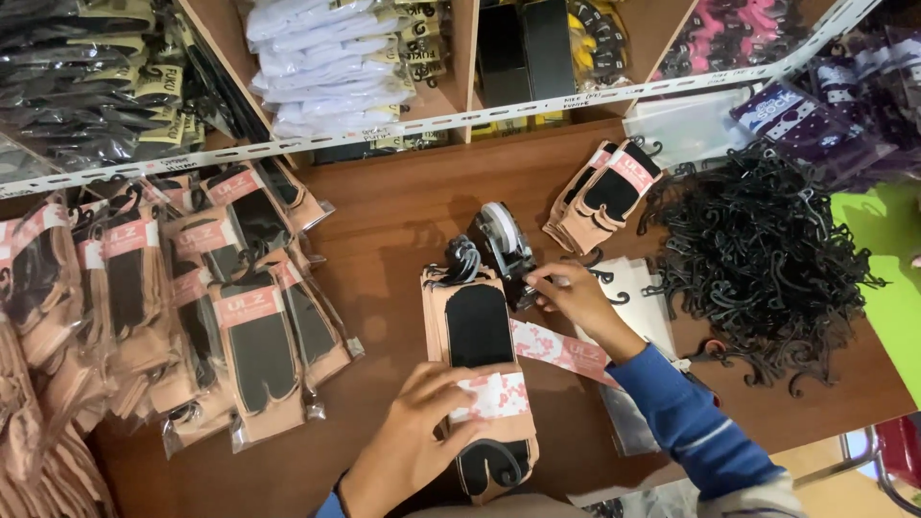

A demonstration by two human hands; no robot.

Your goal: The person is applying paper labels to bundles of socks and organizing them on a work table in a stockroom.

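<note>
Brown wood table (403,206) carries everything; places below are told from the sock stack (478,331) at its middle. Left of the stack lie many bagged socks (240,317), tan and black in clear sleeves with pink bands across them. Right of it spreads a heap of black hooks (758,254). Above and right sits a small pile of banded socks (604,197). Over all runs a shelf rail with a long white label strip (384,129). The stack's long axis runs away from the person, hooked tops at the far end, toes nearest. The left hand (413,436) lies on its near end, fingers curled, pressing a pink flowered band (494,395) wrapped across it. The right hand (576,297), just right of the stack, closes on a tagging gun (507,247) at the stack's upper right
</note>
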